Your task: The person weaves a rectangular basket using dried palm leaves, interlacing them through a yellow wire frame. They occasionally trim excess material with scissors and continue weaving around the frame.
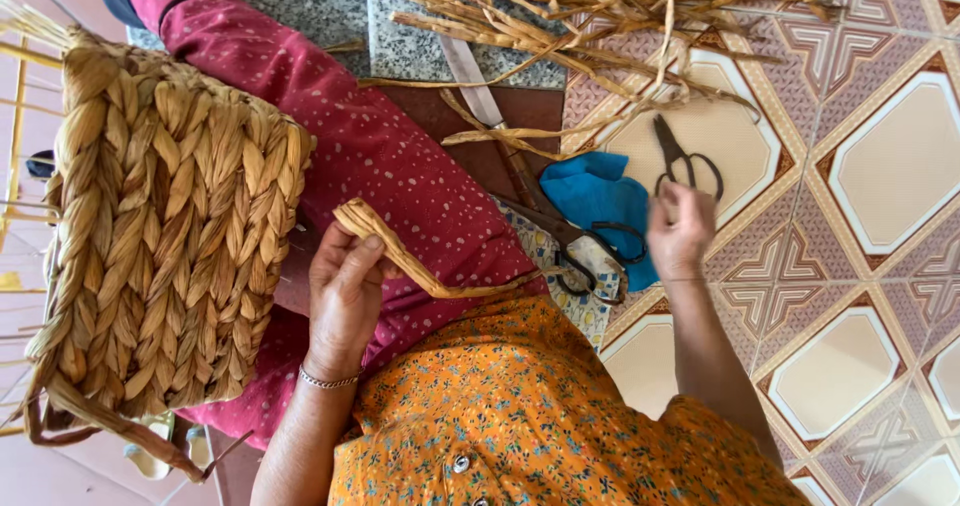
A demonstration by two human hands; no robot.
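Observation:
My left hand [345, 291] is shut on a flat dried fibre strand [400, 256], folded over at its top end, which trails right across my lap. My right hand [680, 231] reaches out over the tiled floor, and its fingertips are closed on the handle rings of small black scissors [683, 156] lying blades away from me. A woven basket [170, 226] of thick braided straw rests against my left leg, which is in red dotted trousers [400, 166].
Larger dark shears [585, 256] lie on a blue cloth [600, 196] beside my thigh. A long knife [475, 81] lies beyond them. A loose pile of dried fibre strands [600, 16] covers the floor ahead. Patterned tiles [880, 166] spread to the right.

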